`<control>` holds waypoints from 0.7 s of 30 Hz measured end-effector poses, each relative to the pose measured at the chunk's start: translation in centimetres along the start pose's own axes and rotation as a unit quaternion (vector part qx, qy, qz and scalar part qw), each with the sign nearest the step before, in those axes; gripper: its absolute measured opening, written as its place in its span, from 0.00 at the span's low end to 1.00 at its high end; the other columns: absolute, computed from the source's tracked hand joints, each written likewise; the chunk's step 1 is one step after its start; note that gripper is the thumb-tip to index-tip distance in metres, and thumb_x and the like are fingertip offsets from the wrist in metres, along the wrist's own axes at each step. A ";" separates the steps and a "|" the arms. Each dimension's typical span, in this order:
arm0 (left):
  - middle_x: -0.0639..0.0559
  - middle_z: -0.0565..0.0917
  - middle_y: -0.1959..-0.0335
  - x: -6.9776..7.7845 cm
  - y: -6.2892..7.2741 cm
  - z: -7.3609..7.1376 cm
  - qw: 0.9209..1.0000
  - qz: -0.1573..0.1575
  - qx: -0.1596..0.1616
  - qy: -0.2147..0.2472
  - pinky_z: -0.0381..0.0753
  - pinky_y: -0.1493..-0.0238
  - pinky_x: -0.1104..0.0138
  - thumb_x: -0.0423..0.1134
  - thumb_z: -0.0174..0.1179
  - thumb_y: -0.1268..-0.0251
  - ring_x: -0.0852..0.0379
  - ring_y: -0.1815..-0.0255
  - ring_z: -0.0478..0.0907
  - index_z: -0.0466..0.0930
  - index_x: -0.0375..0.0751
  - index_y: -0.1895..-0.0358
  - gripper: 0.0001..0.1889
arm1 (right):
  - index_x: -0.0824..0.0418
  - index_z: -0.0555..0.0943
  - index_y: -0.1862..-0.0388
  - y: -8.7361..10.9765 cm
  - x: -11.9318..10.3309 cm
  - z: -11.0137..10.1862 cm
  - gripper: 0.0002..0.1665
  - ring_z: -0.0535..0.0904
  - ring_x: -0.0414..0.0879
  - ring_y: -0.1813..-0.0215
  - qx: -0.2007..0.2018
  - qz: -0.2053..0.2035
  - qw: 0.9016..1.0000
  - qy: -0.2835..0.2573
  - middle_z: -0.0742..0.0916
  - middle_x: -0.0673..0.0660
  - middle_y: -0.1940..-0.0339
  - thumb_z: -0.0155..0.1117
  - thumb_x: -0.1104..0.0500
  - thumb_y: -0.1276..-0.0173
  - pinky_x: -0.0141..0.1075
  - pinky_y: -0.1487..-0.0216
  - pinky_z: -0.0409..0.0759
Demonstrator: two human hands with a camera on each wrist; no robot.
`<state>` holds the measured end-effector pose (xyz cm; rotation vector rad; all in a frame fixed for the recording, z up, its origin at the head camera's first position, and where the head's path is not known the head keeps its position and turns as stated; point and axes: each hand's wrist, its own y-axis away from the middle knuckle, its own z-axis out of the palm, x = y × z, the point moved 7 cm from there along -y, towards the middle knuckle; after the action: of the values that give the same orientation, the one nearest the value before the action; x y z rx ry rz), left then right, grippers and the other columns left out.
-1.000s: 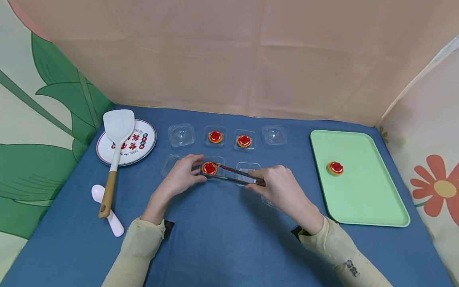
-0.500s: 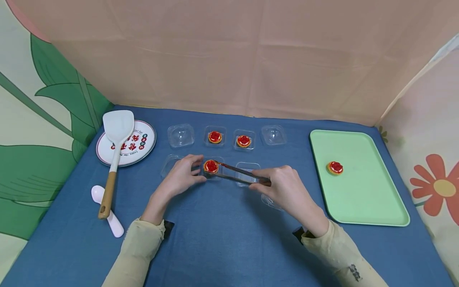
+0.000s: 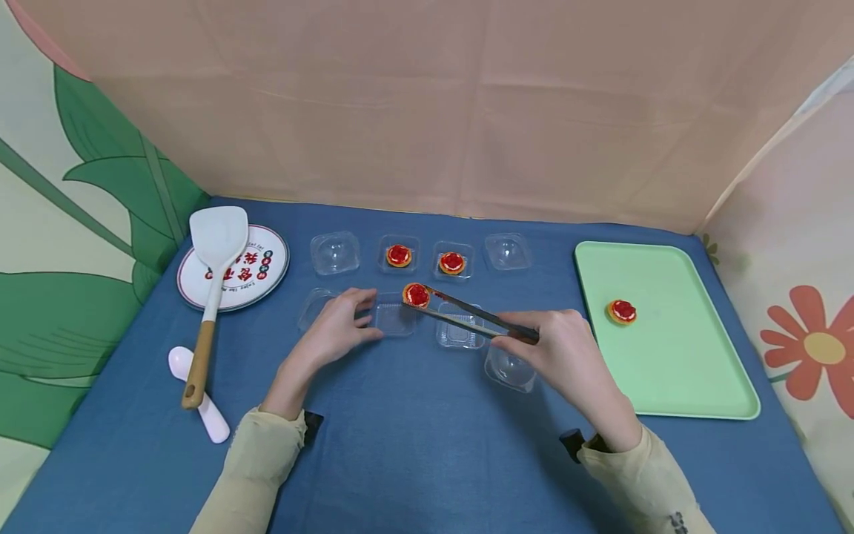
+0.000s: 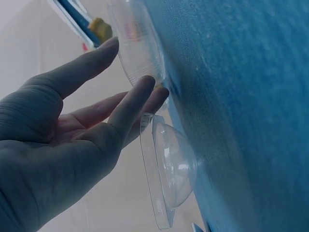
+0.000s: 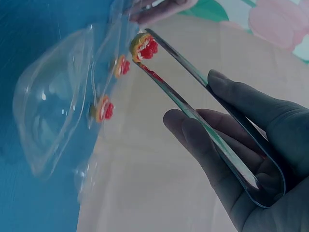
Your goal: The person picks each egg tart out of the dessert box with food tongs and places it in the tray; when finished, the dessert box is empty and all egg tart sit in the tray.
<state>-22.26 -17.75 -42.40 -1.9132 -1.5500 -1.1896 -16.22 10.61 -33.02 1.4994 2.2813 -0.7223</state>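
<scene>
My right hand grips metal tongs. Between the tong tips is a small tart with a red, cream-ringed top, raised above the containers. My left hand has its thumb and fingers spread apart, fingertips right at the edge of a clear plastic container. That container's base holds no tart. Its clear lid lies partly hidden behind the left hand. Right of it is another clear base, with a domed lid below the right hand.
Two tarts sit in clear containers in the back row, flanked by domed lids. A green tray at right bears one tart. At left are plates, a white spatula and a white spoon.
My right hand has moved right and carried the tart in the tongs up and rightward, off the container beside my left hand. The left hand stays in place.
</scene>
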 end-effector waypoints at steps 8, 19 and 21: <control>0.23 0.68 0.25 -0.1 0.0 0.1 1.000 0.000 -0.001 0.001 0.79 0.30 0.51 0.23 0.69 0.30 0.30 0.27 0.73 0.62 0.19 0.22 0.37 | 0.61 0.94 0.49 1.5 1.7 -2.5 0.22 0.59 0.35 0.87 0.057 0.019 0.998 0.019 0.85 0.43 0.82 0.88 0.58 0.43 0.34 0.84 0.60; 0.23 0.68 0.25 -0.1 0.0 0.0 1.000 0.003 0.001 -0.006 0.80 0.31 0.50 0.23 0.69 0.30 0.30 0.28 0.74 0.62 0.18 0.22 0.37 | 0.61 0.94 0.50 4.2 4.6 -5.2 0.22 0.62 0.38 0.85 0.098 0.059 0.992 0.050 0.75 0.39 0.89 0.89 0.60 0.45 0.33 0.83 0.60; 0.23 0.68 0.25 -0.1 0.0 0.0 1.000 0.003 0.001 -0.006 0.80 0.31 0.50 0.23 0.69 0.30 0.30 0.28 0.74 0.62 0.18 0.22 0.37 | 0.62 0.94 0.50 4.8 5.2 -5.6 0.23 0.62 0.38 0.85 0.103 0.072 0.990 0.059 0.77 0.42 0.89 0.89 0.59 0.45 0.34 0.83 0.58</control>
<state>-22.29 -17.78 -42.50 -1.9254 -1.5500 -1.1752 -13.83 19.23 -32.27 1.8256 2.2071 -0.8715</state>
